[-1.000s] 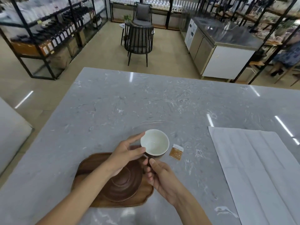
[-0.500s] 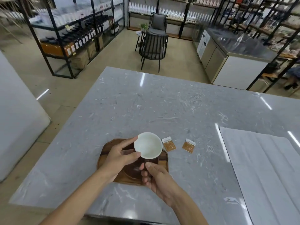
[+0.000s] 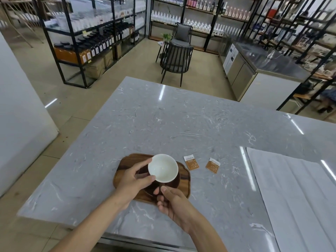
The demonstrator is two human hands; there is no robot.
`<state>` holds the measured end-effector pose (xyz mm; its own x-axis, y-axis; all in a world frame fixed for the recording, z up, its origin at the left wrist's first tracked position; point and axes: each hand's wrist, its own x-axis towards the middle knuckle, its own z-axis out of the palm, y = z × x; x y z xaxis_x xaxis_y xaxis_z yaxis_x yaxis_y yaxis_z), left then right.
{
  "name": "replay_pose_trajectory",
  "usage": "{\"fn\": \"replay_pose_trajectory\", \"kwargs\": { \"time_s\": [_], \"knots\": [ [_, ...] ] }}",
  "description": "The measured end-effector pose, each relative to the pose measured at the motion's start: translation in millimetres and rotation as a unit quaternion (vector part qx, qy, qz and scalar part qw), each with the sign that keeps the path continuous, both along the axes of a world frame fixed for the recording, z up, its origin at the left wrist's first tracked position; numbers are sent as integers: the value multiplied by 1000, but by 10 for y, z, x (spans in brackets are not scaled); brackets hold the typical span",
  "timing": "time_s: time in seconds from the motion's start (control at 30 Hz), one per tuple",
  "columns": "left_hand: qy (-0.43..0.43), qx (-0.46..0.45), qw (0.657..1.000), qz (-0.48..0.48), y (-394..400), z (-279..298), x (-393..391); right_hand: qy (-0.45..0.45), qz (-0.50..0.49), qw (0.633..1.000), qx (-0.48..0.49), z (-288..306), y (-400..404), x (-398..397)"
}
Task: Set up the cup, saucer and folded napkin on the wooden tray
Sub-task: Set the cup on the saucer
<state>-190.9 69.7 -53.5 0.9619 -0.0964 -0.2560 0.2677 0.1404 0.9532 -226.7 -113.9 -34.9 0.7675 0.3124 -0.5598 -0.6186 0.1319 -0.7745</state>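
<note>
A cup [image 3: 163, 168], white inside and dark brown outside, is over the dark wooden saucer [image 3: 174, 184], which lies on the wooden tray [image 3: 125, 162] near the table's front edge. My left hand [image 3: 134, 179] pinches the cup's left rim between thumb and fingers. My right hand [image 3: 172, 200] holds the cup's handle from the near side. I cannot tell whether the cup touches the saucer. A large white napkin [image 3: 298, 193] lies spread flat on the table at the right, apart from the tray.
Two small orange-and-white sachets [image 3: 191, 162] [image 3: 212, 165] lie on the grey marble table [image 3: 181, 124] just right of the tray. Beyond the table stand a dark chair [image 3: 176, 59], black shelving with bottles and a steel counter [image 3: 269, 60].
The view has pulled back and shifted, bringing both sachets into sight. The cup has come from the tray's right edge to above the saucer, both hands keeping their hold.
</note>
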Motion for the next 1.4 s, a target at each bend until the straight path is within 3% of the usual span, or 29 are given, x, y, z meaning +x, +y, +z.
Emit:
{"fn": "replay_pose_trajectory", "kwargs": {
  "time_s": [0.13,0.3,0.4,0.5,0.63,0.8,1.4],
  "knots": [
    [-11,31,999,-3,8,-5,-16,0,6,1000,-12,-15,23,-14],
    [-30,77,996,-17,63,-4,9,-37,54,993,-94,18,42,-31],
    [-55,133,989,-26,132,7,48,-85,38,977,-190,59,-88,16],
    [-66,191,979,-36,192,57,82,-152,-47,939,-305,53,-274,102],
    [-82,244,964,-70,202,91,134,-196,-147,932,-266,73,-341,185],
    [-84,259,958,-86,217,65,141,-235,-64,938,-246,22,-253,225],
    [-66,268,957,-87,219,-1,132,-266,-73,914,-296,-107,-122,177]
  ]
}}
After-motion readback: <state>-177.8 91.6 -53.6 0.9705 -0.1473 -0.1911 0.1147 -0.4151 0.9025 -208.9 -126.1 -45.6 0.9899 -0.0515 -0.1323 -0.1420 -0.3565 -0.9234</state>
